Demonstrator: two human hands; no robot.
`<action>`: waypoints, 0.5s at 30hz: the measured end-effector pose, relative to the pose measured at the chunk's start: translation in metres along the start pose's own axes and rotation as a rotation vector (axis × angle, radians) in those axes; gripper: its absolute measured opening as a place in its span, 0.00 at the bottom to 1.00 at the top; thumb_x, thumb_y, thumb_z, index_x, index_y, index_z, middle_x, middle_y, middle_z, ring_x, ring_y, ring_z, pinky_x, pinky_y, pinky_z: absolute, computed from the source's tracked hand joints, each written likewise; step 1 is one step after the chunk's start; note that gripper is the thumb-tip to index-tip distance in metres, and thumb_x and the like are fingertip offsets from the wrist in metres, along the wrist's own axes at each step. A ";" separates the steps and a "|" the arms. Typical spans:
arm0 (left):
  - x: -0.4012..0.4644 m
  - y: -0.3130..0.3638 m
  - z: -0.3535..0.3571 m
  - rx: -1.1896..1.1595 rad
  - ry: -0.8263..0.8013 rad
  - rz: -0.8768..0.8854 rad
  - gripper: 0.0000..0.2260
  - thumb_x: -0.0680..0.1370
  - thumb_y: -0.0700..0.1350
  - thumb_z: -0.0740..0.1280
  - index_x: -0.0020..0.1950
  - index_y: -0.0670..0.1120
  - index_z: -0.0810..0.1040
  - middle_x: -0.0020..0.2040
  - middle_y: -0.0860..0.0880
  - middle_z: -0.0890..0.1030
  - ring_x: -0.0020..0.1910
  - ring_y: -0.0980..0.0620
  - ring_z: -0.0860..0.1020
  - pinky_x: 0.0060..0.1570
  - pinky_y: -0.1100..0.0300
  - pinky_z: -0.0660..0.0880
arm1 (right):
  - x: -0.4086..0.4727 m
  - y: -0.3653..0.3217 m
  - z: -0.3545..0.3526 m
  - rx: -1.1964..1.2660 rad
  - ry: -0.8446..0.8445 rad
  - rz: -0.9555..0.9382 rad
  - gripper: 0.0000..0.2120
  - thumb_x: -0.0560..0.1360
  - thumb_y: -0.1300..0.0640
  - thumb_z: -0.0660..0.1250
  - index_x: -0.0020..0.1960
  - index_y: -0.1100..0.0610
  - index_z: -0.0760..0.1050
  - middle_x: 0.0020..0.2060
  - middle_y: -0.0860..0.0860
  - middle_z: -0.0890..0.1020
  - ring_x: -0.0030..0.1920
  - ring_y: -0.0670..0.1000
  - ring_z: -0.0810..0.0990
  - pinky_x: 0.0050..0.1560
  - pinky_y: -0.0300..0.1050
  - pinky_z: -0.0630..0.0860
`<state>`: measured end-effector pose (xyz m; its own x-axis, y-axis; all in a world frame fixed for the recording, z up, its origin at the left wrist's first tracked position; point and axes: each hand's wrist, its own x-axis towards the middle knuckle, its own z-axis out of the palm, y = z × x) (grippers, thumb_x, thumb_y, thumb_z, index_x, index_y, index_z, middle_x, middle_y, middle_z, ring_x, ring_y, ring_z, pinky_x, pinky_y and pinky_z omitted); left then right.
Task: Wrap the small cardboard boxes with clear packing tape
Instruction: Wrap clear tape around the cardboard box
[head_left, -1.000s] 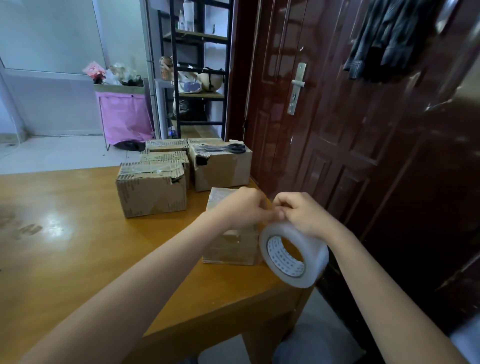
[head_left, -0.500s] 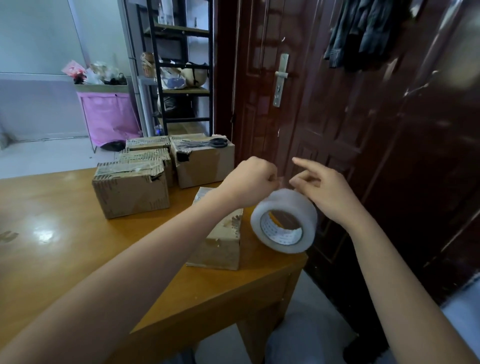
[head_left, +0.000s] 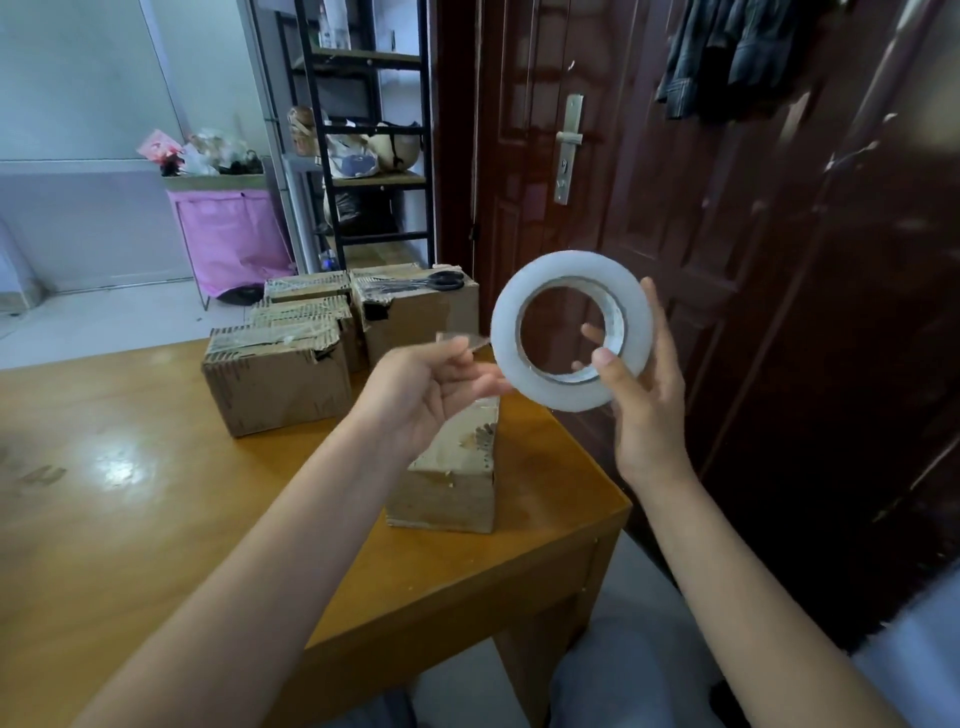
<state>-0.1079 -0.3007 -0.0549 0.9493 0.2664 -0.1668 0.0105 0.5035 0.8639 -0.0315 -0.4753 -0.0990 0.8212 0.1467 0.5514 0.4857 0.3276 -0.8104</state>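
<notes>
Both bare forearms reach forward from the lower edge of the view. The left hand (head_left: 426, 395) is palm-up, fingers curled, its grip pinching a short tape end (head_left: 464, 341). The right hand (head_left: 641, 389) is raised upright, thumb on the face of a tape roll (head_left: 571, 330) and fingers behind it.

A home room: wooden table (head_left: 156, 519), panelled door (head_left: 649, 182), cluttered shelf rack (head_left: 363, 156), pink hamper (head_left: 228, 239)
</notes>
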 end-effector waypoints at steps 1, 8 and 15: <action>-0.004 -0.006 -0.002 -0.057 -0.015 -0.052 0.13 0.82 0.37 0.60 0.38 0.37 0.73 0.34 0.37 0.82 0.35 0.42 0.84 0.29 0.65 0.79 | -0.003 0.001 0.007 0.054 0.031 0.014 0.29 0.75 0.61 0.68 0.70 0.38 0.64 0.69 0.49 0.72 0.65 0.50 0.76 0.62 0.50 0.77; -0.009 -0.009 -0.016 0.159 -0.017 0.018 0.16 0.82 0.39 0.59 0.36 0.37 0.75 0.34 0.39 0.83 0.35 0.43 0.84 0.32 0.61 0.81 | -0.009 -0.015 0.009 -0.259 -0.084 -0.206 0.30 0.71 0.66 0.64 0.69 0.45 0.66 0.63 0.55 0.74 0.53 0.47 0.78 0.51 0.43 0.78; -0.002 0.022 -0.032 0.428 0.143 0.193 0.15 0.81 0.40 0.62 0.35 0.40 0.75 0.27 0.45 0.79 0.26 0.48 0.80 0.27 0.63 0.77 | 0.022 -0.054 -0.018 -0.673 -0.494 -0.518 0.29 0.68 0.62 0.61 0.69 0.51 0.68 0.70 0.51 0.68 0.68 0.52 0.70 0.64 0.47 0.71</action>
<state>-0.1193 -0.2637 -0.0503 0.8944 0.4467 -0.0223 -0.0045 0.0587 0.9983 -0.0344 -0.5071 -0.0465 0.3155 0.5591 0.7668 0.9455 -0.1160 -0.3044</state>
